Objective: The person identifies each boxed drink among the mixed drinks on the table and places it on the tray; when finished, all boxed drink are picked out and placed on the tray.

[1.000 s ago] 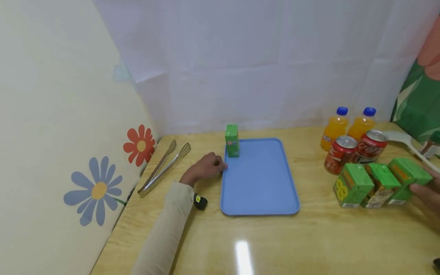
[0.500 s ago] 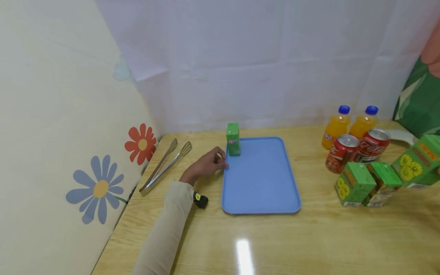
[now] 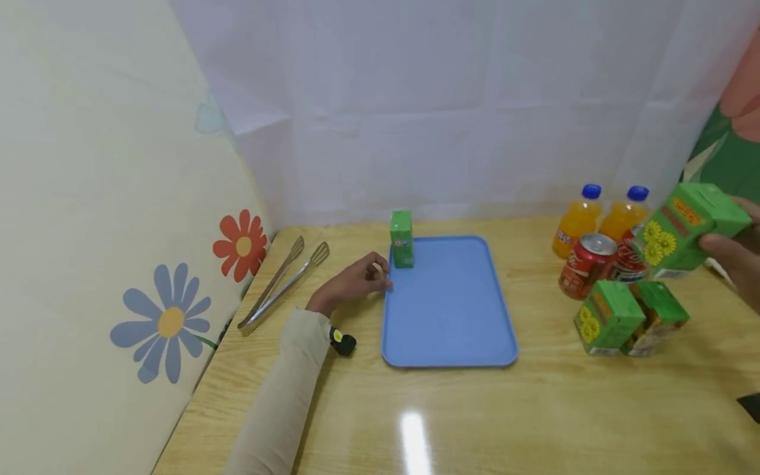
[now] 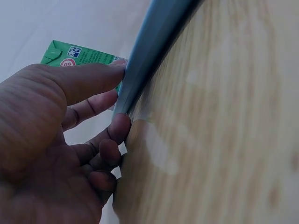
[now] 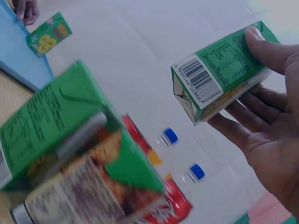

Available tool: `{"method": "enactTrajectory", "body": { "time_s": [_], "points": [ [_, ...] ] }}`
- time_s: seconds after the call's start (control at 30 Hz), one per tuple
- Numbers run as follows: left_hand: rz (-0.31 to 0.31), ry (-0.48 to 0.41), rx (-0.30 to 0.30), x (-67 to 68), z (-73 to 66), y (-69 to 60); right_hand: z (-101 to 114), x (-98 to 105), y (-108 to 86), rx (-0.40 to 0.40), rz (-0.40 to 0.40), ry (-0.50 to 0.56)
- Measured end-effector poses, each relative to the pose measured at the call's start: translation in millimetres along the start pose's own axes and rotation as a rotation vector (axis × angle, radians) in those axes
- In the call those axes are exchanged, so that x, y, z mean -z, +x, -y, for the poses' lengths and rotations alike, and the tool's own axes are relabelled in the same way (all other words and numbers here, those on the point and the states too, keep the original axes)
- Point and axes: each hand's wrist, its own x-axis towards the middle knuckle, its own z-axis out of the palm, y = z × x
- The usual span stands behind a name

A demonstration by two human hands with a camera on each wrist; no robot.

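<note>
The blue tray [image 3: 448, 303] lies on the wooden table, with a green carton [image 3: 402, 241] upright in its back left corner. My left hand [image 3: 356, 284] pinches the tray's left rim; the left wrist view shows thumb and fingers [image 4: 120, 126] at the edge. At the right, my right hand [image 3: 736, 254] holds a green carton with yellow flowers [image 3: 683, 231], tilted and raised above the table; in the right wrist view this carton [image 5: 224, 70] sits between thumb and fingers. Two more green cartons [image 3: 611, 316] [image 3: 656, 320] stand side by side below it.
Two red cans [image 3: 588, 267] [image 3: 628, 260] and two orange drink bottles [image 3: 576, 224] [image 3: 622, 218] stand behind the cartons. Metal tongs [image 3: 282, 287] lie left of the tray. A white cloth [image 3: 386, 119] hangs behind the table.
My right hand has lifted the rightmost carton off the table, away from the other two, and brought it up and to the left. My left hand has stayed at the tray's rim.
</note>
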Motion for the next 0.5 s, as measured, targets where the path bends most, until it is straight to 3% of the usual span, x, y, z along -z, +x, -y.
{"method": "enactTrajectory", "body": {
  "time_s": [0.13,0.33,0.43,0.5],
  "points": [
    [0.009,-0.011,-0.024,0.7,3.4,-2.4,0.8,-26.6,16.1,-0.036,0.008,0.041],
    [0.031,-0.013,-0.036,1.9,7.1,-3.4,-1.6,-64.1,32.3,-0.086,0.012,-0.066],
    [0.04,-0.016,-0.042,3.3,8.3,-2.4,-2.4,-81.5,40.6,-0.114,0.024,0.057],
    [0.043,-0.013,-0.043,4.2,8.2,-2.2,-2.6,-92.5,45.9,-0.123,0.038,0.061]
  ]
}}
